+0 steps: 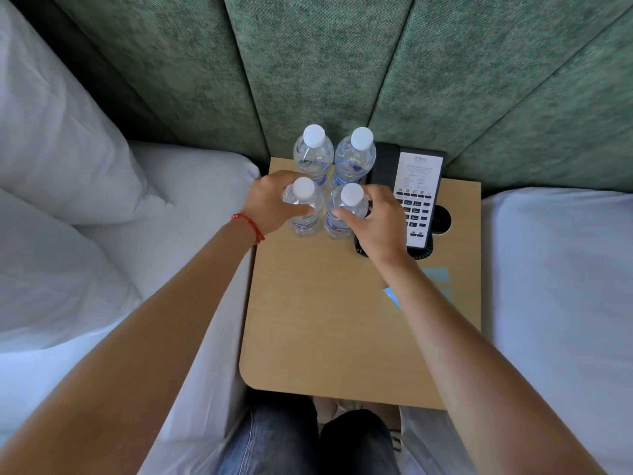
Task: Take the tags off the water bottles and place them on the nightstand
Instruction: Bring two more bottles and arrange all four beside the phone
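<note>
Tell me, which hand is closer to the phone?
Right. The right hand grips the front right bottle just beside the phone; the left hand is farther, across both front bottles.

Four water bottles stand in a square block at the far edge of the counter [325, 320]: far-left bottle [313, 156], far-right bottle [354, 159], near-left bottle [305, 214], near-right bottle [344, 214]. Four white caps, one on each. One telephone [416, 197] sits at the far right corner, one dark round disc [442, 219] just beside it. Light blue tags [440, 275] lie by the right edge, partly hidden by an arm, so no firm count there. Two hands in view: left hand [270, 204], right hand [373, 224]. One red bracelet [248, 228]. Two pillows, upper pillow [58, 132] and lower pillow [51, 275].
</note>
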A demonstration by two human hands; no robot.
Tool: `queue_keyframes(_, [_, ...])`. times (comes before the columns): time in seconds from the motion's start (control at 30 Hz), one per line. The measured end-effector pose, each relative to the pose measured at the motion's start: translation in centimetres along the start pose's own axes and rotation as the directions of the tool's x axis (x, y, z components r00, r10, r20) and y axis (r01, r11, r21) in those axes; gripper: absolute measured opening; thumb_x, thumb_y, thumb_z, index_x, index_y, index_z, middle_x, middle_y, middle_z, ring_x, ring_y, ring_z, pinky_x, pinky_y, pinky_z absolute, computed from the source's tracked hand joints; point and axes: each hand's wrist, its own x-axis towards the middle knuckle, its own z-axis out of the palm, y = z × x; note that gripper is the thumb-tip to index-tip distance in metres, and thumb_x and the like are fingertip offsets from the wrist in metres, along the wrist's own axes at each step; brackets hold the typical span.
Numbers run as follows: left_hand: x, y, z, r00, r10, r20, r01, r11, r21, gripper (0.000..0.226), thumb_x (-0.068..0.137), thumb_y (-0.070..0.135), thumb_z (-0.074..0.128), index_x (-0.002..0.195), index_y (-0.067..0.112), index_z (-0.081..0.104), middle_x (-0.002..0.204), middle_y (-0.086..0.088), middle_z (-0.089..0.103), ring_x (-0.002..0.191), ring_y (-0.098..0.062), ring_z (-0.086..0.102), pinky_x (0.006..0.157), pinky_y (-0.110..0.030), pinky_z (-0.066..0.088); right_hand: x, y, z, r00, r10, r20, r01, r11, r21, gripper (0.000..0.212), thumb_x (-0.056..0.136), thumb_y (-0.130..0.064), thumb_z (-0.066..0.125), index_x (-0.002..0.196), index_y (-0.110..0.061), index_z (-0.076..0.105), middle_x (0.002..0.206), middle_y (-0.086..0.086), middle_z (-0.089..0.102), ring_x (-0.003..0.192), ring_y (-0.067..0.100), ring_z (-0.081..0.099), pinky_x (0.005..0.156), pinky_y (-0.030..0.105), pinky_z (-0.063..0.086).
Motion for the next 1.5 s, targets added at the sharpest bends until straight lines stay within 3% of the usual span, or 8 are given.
queue_keyframes(0.2, [-0.2,0.0,-0.3,0.998,-0.032,0.057,0.035,0.998,-0.043,0.049,0.067,0.007,0.078,0.114,0.01,0.063,0.114,-0.007,0.066,0.107,-0.02,0.058,0.085,-0.01,0.035,0.3,-0.4,0.4,0.999,0.029,-0.025,-0.03,0.999,-0.045,0.054,0.068,-0.037,0.078,0.1,-0.001,0.055,0.103,0.015,0.059,0.093,0.029,0.059,0.067,0.035,0.046])
queue_keyframes(0.37, [-1.5,0.2,0.8,0.993,-0.038,-0.113,0.029,0.996,-0.079,0.053,0.064,0.01,0.081,0.113,0.008,0.062,0.113,-0.012,0.065,0.102,-0.02,0.058,0.089,-0.024,0.043,0.5,0.3,-0.8,0.993,-0.048,0.107,0.04,0.996,0.078,0.06,0.069,-0.028,0.079,0.119,-0.006,0.055,0.119,0.011,0.06,0.108,0.02,0.056,0.088,0.025,0.044])
queue_keyframes(0.43, [-1.9,0.1,1.3,0.984,-0.055,-0.17,0.036,0.993,-0.111,0.051,0.063,0.01,0.081,0.111,0.008,0.064,0.111,-0.012,0.066,0.097,-0.017,0.057,0.088,-0.027,0.046,0.6,0.5,-1.0,0.987,-0.079,0.14,0.064,0.992,0.109,0.059,0.07,-0.022,0.079,0.121,-0.006,0.056,0.122,0.01,0.06,0.11,0.019,0.056,0.094,0.031,0.046])
queue_keyframes(0.7, [-0.7,-1.1,0.5,0.996,-0.087,-0.035,0.08,0.984,-0.161,0.056,0.066,0.01,0.08,0.118,0.012,0.06,0.117,-0.009,0.064,0.103,-0.013,0.056,0.08,-0.001,0.037,0.3,0.2,-0.3,0.997,-0.033,0.071,0.027,0.995,0.092,0.05,0.067,-0.027,0.08,0.11,-0.008,0.061,0.109,0.008,0.064,0.098,0.022,0.061,0.084,0.038,0.051])
queue_keyframes(0.83, [-0.4,-1.4,0.1,0.997,-0.071,0.005,0.071,0.99,-0.122,0.056,0.067,0.011,0.08,0.12,0.015,0.06,0.117,-0.006,0.064,0.104,-0.013,0.056,0.086,-0.014,0.039,0.2,0.3,-0.2,0.997,-0.003,0.077,-0.005,0.994,0.106,0.052,0.068,-0.028,0.08,0.112,-0.009,0.059,0.111,0.008,0.064,0.099,0.023,0.061,0.083,0.04,0.052])
queue_keyframes(0.97, [-0.6,-1.5,0.5,0.997,-0.071,-0.009,0.068,0.982,-0.173,0.057,0.067,0.008,0.079,0.121,0.013,0.059,0.118,-0.004,0.064,0.105,-0.009,0.053,0.09,-0.013,0.038,0.2,0.5,-0.1,0.996,0.006,0.092,-0.016,0.994,0.108,0.053,0.069,-0.03,0.079,0.113,-0.01,0.058,0.111,0.007,0.064,0.1,0.021,0.061,0.083,0.04,0.052])
queue_keyframes(1.17, [-1.1,-1.4,1.2,0.997,-0.076,-0.025,0.065,0.951,-0.301,0.055,0.07,0.002,0.076,0.122,0.009,0.058,0.122,-0.007,0.061,0.116,-0.022,0.055,0.104,-0.042,0.041,0.0,0.4,0.1,0.996,0.001,0.093,-0.011,0.994,0.11,0.051,0.073,-0.03,0.076,0.115,-0.009,0.057,0.112,0.007,0.065,0.101,0.022,0.061,0.082,0.043,0.052])
queue_keyframes(1.5, [-0.2,-1.1,2.1,0.995,-0.079,-0.062,0.053,0.938,-0.344,0.052,0.074,0.002,0.073,0.123,0.011,0.056,0.117,0.005,0.057,0.118,-0.016,0.052,0.102,-0.027,0.038,0.6,0.3,0.4,1.0,-0.014,0.019,0.013,0.999,0.052,0.048,0.076,-0.032,0.073,0.114,-0.008,0.055,0.11,0.01,0.065,0.092,0.027,0.062,0.073,0.039,0.051])
